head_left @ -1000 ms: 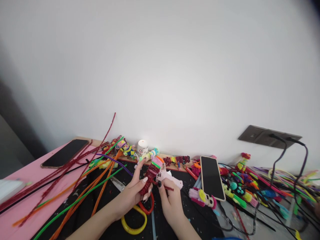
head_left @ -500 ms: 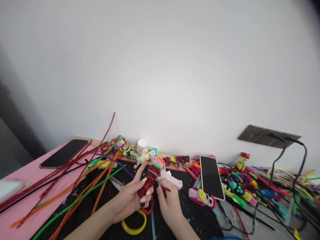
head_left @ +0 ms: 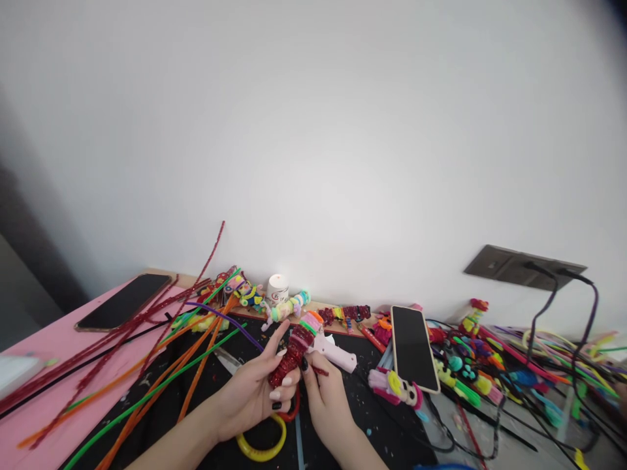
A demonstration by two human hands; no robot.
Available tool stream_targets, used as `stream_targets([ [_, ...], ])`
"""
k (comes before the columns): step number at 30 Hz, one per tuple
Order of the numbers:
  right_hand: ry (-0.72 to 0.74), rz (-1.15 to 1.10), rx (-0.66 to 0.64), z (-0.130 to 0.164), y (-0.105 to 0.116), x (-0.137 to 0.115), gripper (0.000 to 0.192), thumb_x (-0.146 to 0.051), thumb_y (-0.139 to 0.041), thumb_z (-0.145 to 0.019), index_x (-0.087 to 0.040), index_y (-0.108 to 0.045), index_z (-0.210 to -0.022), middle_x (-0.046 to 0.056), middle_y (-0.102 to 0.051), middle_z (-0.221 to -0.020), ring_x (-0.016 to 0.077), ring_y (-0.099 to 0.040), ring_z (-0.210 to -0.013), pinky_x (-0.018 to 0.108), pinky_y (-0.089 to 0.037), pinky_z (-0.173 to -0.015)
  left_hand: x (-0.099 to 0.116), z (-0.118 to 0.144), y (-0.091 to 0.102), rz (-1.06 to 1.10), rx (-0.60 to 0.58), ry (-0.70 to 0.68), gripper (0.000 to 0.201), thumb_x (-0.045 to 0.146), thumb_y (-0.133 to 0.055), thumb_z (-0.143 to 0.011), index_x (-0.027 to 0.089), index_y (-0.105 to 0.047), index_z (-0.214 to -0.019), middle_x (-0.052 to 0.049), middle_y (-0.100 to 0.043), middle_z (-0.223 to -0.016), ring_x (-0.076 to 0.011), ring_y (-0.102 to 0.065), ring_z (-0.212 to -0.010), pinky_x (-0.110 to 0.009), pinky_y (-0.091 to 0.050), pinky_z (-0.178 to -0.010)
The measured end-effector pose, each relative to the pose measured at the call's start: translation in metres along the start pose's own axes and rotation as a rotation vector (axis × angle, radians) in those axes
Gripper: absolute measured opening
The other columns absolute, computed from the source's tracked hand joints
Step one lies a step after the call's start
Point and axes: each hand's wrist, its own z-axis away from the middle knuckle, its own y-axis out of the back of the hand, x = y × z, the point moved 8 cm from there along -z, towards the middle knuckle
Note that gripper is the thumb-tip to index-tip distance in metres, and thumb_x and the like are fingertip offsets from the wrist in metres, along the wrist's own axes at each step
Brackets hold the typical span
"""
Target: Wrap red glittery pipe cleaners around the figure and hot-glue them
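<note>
A figure wound from dark red tinsel pipe cleaner (head_left: 290,359), with green, orange and pink bands at its upper end, lies tilted in my left hand (head_left: 252,398). The fingers of that hand curl around it from below, and the index finger points upward. My right hand (head_left: 330,398) pinches a short dark red pipe cleaner end (head_left: 319,371) at the figure's right side. Scissors with a yellow handle loop (head_left: 264,450) lie under my hands, partly hidden. Just behind the right hand rests a pale pink glue gun (head_left: 337,354).
Long red, orange and green pipe cleaners (head_left: 147,391) spread across the left side. A dark phone (head_left: 125,300) lies on the pink mat; another phone (head_left: 415,346) leans at right. A white paper cup (head_left: 277,287) stands by the wall. Cables (head_left: 533,313) hang from the socket (head_left: 522,266).
Both hands and the red figure have shifted very slightly left. My grip on the figure and the pipe cleaner end looks the same.
</note>
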Motion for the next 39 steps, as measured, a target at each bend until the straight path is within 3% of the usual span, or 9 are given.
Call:
stream_targets([
  [6, -0.019, -0.064, -0.036, 0.000, -0.004, 0.004, 0.023, -0.021, -0.034, -0.094, -0.020, -0.048, -0.076, 0.001, -0.052, -0.072, 0.0153, -0.047, -0.067, 0.025, -0.038, -0.063, 0.000, 0.000, -0.001, -0.066, 0.011, -0.016, 0.068, 0.042, -0.044, -0.090, 0.044, 0.001, -0.141, 0.003, -0.047, -0.067, -0.0053, -0.033, -0.048, -0.023, -0.023, -0.053],
  [10, -0.017, -0.060, -0.038, 0.000, -0.005, 0.005, 0.022, -0.021, -0.033, -0.094, -0.020, -0.048, -0.077, 0.000, -0.049, -0.071, 0.0157, -0.047, -0.067, 0.026, -0.038, -0.063, 0.003, 0.002, -0.001, -0.192, 0.036, -0.056, 0.089, 0.021, -0.064, -0.080, 0.044, -0.003, -0.141, 0.005, -0.044, -0.069, -0.0037, -0.031, -0.050, -0.024, -0.020, -0.053],
  [16, 0.003, -0.009, -0.032, 0.000, -0.003, 0.002, 0.021, -0.020, -0.034, -0.094, -0.020, -0.047, -0.077, 0.001, -0.051, -0.073, 0.0154, -0.046, -0.066, 0.025, -0.038, -0.063, 0.003, 0.002, 0.000, -0.232, 0.098, -0.028, 0.089, 0.017, -0.055, -0.084, 0.044, 0.008, -0.141, 0.007, -0.044, -0.066, -0.0040, -0.030, -0.049, -0.024, -0.019, -0.053],
  [22, 0.020, 0.046, -0.003, 0.001, 0.001, 0.002, 0.022, -0.019, -0.035, -0.093, -0.020, -0.045, -0.073, 0.000, -0.051, -0.070, 0.0146, -0.046, -0.063, 0.024, -0.037, -0.060, 0.003, 0.002, -0.001, -0.235, 0.099, -0.048, 0.089, 0.013, -0.051, -0.082, 0.045, 0.008, -0.140, 0.005, -0.050, -0.072, -0.0033, -0.031, -0.046, -0.025, -0.020, -0.053],
  [25, 0.041, 0.066, 0.017, 0.000, 0.002, 0.001, 0.022, -0.017, -0.036, -0.092, -0.020, -0.045, -0.071, 0.000, -0.051, -0.069, 0.0141, -0.046, -0.062, 0.023, -0.037, -0.059, 0.002, 0.001, 0.001, -0.218, 0.114, -0.061, 0.089, 0.012, -0.051, -0.082, 0.044, 0.007, -0.141, 0.007, -0.046, -0.066, -0.0043, -0.034, -0.047, -0.025, -0.023, -0.054],
  [33, 0.036, 0.027, 0.034, -0.001, 0.004, 0.001, 0.022, -0.016, -0.037, -0.091, -0.020, -0.045, -0.070, 0.000, -0.053, -0.067, 0.0140, -0.048, -0.061, 0.022, -0.038, -0.058, 0.007, -0.003, 0.009, -0.208, 0.163, -0.155, 0.095, 0.013, -0.060, -0.080, 0.048, 0.005, -0.140, 0.005, -0.053, -0.077, -0.0082, -0.050, -0.065, -0.028, -0.037, -0.067],
  [39, 0.018, 0.023, 0.039, -0.003, 0.007, 0.000, 0.022, -0.019, -0.038, -0.091, -0.019, -0.047, -0.071, 0.001, -0.054, -0.067, 0.0146, -0.050, -0.061, 0.022, -0.039, -0.058, 0.015, -0.004, 0.012, -0.317, 0.156, -0.182, 0.106, 0.018, -0.064, -0.079, 0.042, 0.020, -0.138, 0.001, -0.060, -0.087, -0.0133, -0.058, -0.077, -0.035, -0.043, -0.077],
])
